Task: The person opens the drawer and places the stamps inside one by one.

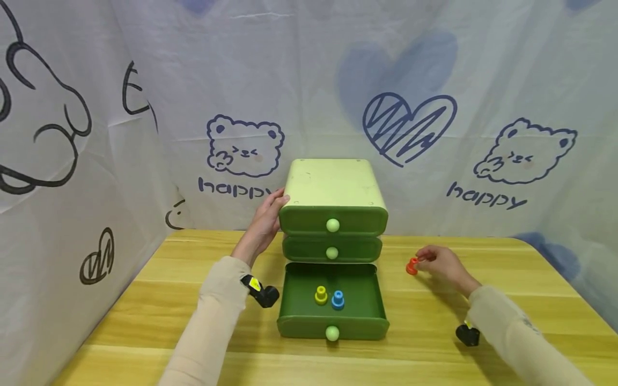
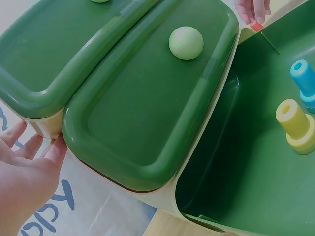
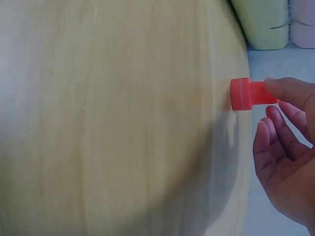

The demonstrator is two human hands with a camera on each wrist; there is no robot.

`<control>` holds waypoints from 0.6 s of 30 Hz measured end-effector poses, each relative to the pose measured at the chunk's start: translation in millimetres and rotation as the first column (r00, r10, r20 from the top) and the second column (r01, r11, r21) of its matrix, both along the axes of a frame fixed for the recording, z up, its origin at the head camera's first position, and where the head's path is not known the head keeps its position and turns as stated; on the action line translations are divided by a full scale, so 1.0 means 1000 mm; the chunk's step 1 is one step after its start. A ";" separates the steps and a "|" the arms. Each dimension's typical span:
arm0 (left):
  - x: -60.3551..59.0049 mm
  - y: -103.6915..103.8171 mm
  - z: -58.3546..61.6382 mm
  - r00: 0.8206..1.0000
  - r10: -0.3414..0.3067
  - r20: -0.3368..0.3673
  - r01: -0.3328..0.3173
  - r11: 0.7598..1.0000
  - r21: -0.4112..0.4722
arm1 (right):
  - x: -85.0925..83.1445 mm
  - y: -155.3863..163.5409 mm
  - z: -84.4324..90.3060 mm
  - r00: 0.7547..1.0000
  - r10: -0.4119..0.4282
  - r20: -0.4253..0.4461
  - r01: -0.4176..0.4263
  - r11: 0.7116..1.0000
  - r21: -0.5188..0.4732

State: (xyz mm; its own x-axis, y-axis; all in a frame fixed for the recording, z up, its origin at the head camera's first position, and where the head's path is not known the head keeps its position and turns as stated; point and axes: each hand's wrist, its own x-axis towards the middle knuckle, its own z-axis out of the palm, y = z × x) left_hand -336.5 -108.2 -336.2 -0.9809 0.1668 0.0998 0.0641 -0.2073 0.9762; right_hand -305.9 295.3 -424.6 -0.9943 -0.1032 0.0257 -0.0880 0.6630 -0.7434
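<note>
A small green drawer cabinet (image 1: 333, 185) with a pale top stands at the middle of the table. My left hand (image 1: 263, 222) rests against its upper left side; in the left wrist view its fingers (image 2: 33, 146) touch the side wall. The bottom drawer (image 1: 304, 328) is pulled out and holds a yellow stepped peg (image 1: 321, 296) and a blue stepped peg (image 1: 338, 301), both upright. Right of the cabinet, my right hand (image 1: 441, 262) pinches the narrow top of a red stepped peg (image 3: 241, 94) between thumb and forefinger. The peg's wide base is at the tabletop.
The upper drawer (image 1: 309, 221) and middle drawer (image 1: 306, 249) are closed, each with a round pale knob. The wooden table (image 1: 425, 343) extends to both sides. A printed white curtain (image 1: 318, 80) hangs behind and at the left.
</note>
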 end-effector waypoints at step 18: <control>-0.002 0.000 -0.001 1.000 0.005 -0.003 -0.005 1.000 -0.009 | -0.002 -0.006 -0.014 1.000 0.005 0.009 -0.005 1.000 0.031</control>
